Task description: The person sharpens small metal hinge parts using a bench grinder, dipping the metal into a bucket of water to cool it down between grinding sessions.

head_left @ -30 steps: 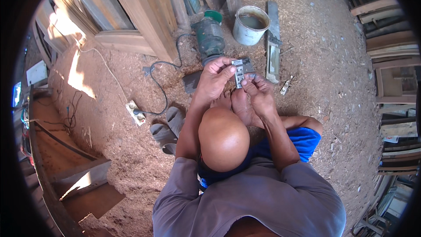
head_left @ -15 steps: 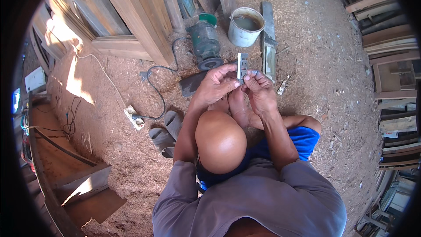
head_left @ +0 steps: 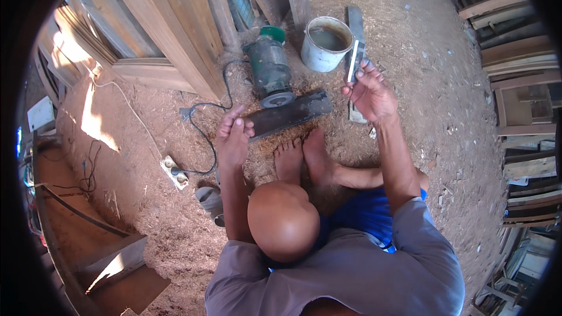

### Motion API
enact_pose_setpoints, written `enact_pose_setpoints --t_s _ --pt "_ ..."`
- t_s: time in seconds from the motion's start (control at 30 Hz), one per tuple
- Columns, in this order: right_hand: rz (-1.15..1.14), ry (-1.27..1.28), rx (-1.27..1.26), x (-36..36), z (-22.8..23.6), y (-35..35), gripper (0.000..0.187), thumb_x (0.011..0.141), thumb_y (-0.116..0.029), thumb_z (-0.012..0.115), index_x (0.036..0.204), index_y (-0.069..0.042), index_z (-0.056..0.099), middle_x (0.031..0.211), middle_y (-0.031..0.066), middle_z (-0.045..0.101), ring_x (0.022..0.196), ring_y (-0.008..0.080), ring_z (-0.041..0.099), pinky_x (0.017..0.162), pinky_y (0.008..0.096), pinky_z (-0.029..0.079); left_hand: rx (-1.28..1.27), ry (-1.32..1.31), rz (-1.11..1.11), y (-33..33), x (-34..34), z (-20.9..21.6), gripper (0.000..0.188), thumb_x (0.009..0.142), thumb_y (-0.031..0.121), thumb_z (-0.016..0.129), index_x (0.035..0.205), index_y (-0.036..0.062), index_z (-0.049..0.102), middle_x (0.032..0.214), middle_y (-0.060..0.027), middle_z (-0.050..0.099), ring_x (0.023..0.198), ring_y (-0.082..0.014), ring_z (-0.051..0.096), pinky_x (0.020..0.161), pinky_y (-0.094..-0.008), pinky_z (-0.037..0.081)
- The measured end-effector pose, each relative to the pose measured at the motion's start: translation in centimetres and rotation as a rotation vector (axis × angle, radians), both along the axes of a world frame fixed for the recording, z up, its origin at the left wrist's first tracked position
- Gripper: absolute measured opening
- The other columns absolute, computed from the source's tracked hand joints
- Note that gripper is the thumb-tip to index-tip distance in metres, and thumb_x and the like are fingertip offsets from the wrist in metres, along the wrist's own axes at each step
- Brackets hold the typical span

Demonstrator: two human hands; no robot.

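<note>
My right hand is raised to the right and grips a thin flat metal blade edge-on, just beside a white bucket of murky water. Lower and to the left, my left hand holds nothing, its fingers loosely extended. It hovers at the left end of a dark flat slab lying on the sawdust floor. My bare feet rest just below the slab. My head and grey shirt fill the lower middle.
A green-grey electric motor grinder lies above the slab, its black cable running to a white power strip. A long grey bar lies by the bucket. Wooden planks lean at upper left; stacked timber lines the right. A sandal lies at left.
My hands, earlier together on the blade in front of me, have parted. The right carried the blade up and right toward the bucket; the left let go and dropped left.
</note>
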State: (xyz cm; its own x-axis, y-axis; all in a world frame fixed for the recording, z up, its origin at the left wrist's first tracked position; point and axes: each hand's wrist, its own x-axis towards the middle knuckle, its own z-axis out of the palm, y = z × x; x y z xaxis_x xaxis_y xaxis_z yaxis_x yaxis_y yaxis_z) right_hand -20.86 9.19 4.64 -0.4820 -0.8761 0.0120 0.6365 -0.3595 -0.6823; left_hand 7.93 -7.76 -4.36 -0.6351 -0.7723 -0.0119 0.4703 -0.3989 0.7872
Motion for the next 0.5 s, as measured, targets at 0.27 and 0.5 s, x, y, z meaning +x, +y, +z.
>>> enact_pose_setpoints --t_s 0.27,0.5 --pt "-0.201 0.416 0.562 -10.4 -4.7 -11.8 0.010 0.091 -0.019 0.062 0.094 -0.009 0.061 0.077 -0.0006 0.060 0.066 0.0075 0.054 0.060 0.0275 0.050 0.043 -0.250 0.103 -0.6 4.1 -5.4 0.030 0.092 0.004 0.057 0.121 0.0032 0.056 0.085 -0.0025 0.062 0.075 -0.0082 0.057 0.068 -0.0207 0.047" --pt "-0.258 2.084 0.892 -21.3 -16.9 -18.8 0.025 0.089 -0.022 0.051 0.085 0.000 0.064 0.076 0.0176 0.065 0.065 0.0281 0.064 0.056 0.0373 0.050 0.248 -0.251 0.054 -1.1 6.0 -9.1 0.033 0.091 0.010 0.060 0.123 0.0025 0.054 0.086 -0.0049 0.065 0.072 -0.0106 0.060 0.068 -0.0246 0.050"
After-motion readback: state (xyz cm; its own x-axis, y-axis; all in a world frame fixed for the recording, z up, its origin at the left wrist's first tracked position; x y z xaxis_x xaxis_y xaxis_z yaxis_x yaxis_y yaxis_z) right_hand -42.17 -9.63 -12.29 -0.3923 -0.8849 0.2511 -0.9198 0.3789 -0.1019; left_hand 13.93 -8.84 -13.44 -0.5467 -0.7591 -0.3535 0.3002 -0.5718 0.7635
